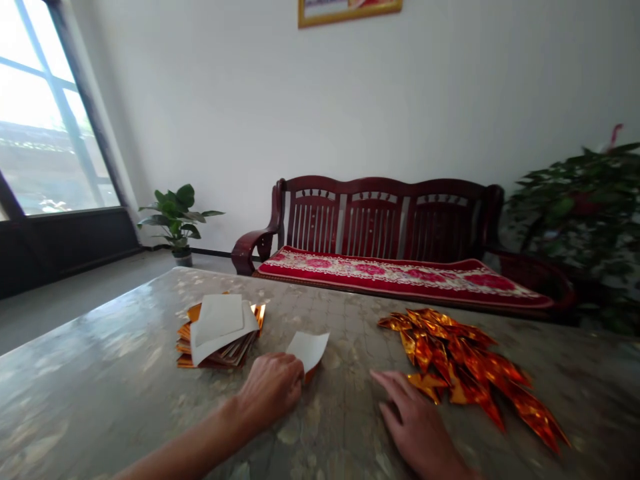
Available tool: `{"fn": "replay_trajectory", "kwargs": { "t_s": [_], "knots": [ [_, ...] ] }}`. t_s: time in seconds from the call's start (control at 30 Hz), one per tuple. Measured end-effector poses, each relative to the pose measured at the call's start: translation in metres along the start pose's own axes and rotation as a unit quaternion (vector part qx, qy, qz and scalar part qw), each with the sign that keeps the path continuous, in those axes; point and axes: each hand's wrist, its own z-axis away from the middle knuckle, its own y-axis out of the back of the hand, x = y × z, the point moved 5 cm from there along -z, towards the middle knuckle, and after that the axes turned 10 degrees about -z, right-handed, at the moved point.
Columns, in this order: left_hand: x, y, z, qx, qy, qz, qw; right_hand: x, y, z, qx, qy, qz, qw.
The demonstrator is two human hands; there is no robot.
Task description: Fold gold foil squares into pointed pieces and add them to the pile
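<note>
My left hand (274, 381) is closed on the near edge of a single sheet of foil paper (308, 348), whose white side faces up and whose orange underside shows at the right. The sheet curls a little at its right edge. My right hand (417, 421) hovers or rests low over the table with its fingers apart, holding nothing. Just beyond its fingertips lies a heap of folded shiny orange-gold foil pieces (457, 353), pointed at the ends. Left of my left hand sits an uneven stack of foil paper sheets (220, 330), white backs uppermost.
The table (125, 380) has a glossy, patterned cover. Behind it stands a dark red wooden bench (373, 220) with a red floral seat cover (400, 273). A potted plant (177, 217) is by the wall at left, and a leafy plant (585, 207) stands at right.
</note>
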Motion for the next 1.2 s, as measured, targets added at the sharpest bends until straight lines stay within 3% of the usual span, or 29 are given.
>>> {"fn": "replay_trajectory", "kwargs": {
  "t_s": [0.07, 0.17, 0.3, 0.5, 0.7, 0.9, 1.07, 1.2],
  "knots": [
    [0.024, -0.010, -0.005, -0.009, -0.036, 0.010, 0.999, -0.012, -0.006, -0.001, -0.018, -0.011, -0.040, 0.999],
    [0.053, -0.024, -0.010, -0.002, -0.074, 0.034, 0.997, -0.031, -0.015, -0.002, -0.060, 0.027, -0.092, 0.994],
    [0.072, -0.034, -0.016, 0.006, -0.100, 0.060, 0.993, -0.035, -0.019, -0.003, -0.090, 0.026, -0.130, 0.987],
    [0.056, -0.030, -0.017, 0.030, -0.104, 0.198, 0.974, -0.007, -0.009, -0.008, -0.008, -0.108, -0.203, 0.973],
    [0.037, -0.040, -0.019, 0.035, -0.021, 0.252, 0.967, 0.015, -0.013, -0.013, 0.028, -0.204, -0.327, 0.923],
    [0.038, -0.046, -0.025, 0.043, 0.036, 0.200, 0.978, 0.012, -0.009, -0.011, 0.021, -0.200, -0.289, 0.936],
    [0.036, -0.042, -0.021, 0.051, 0.002, 0.190, 0.980, 0.011, -0.009, -0.010, 0.016, -0.188, -0.253, 0.949],
    [0.038, -0.041, -0.014, 0.058, -0.004, 0.237, 0.970, 0.001, -0.007, -0.009, 0.001, -0.128, -0.232, 0.964]
  ]
}}
